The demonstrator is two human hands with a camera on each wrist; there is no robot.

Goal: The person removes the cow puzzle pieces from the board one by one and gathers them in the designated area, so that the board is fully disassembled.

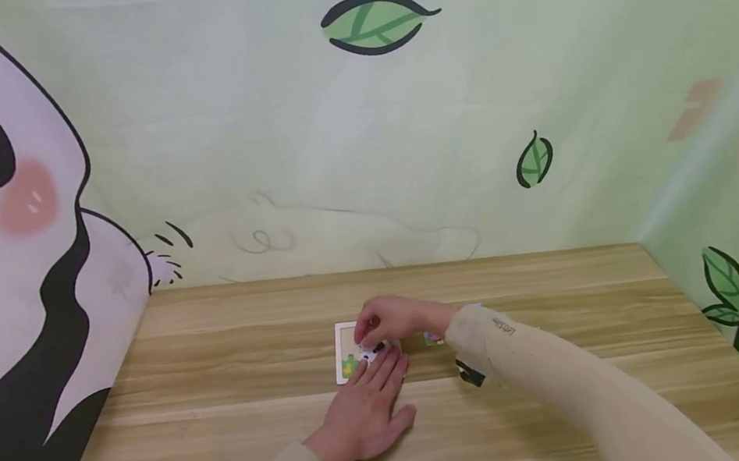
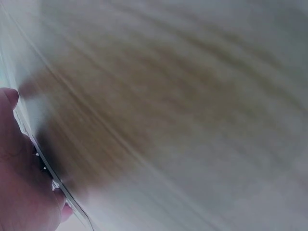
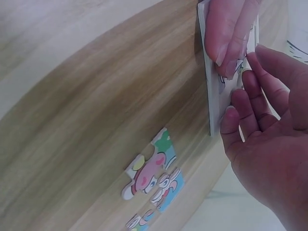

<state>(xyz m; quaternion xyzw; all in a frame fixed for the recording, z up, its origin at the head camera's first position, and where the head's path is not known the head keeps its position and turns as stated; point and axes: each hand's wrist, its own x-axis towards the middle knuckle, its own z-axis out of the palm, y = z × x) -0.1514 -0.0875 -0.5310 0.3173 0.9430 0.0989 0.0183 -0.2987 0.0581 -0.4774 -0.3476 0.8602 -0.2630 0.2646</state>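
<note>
A small white-rimmed puzzle board [image 1: 338,354] lies on the wooden table, with a green and yellow piece [image 1: 349,366] in its lower left corner. My left hand [image 1: 367,412] lies over the board's lower right, fingers stretched out and pressing a white and black piece [image 1: 367,356]. From above, my right hand [image 1: 392,320] bends its fingers down to the board and pinches a puzzle piece, mostly hidden by the fingertips. In the right wrist view, the right hand [image 3: 269,144] works right beside the left hand's fingertips [image 3: 226,62].
Several loose puzzle pieces [image 3: 150,173] with pink, green and blue print lie on the table right of the board, partly behind my right forearm [image 1: 559,369] in the head view. A printed fabric backdrop [image 1: 220,125] stands behind the wooden table [image 1: 229,439].
</note>
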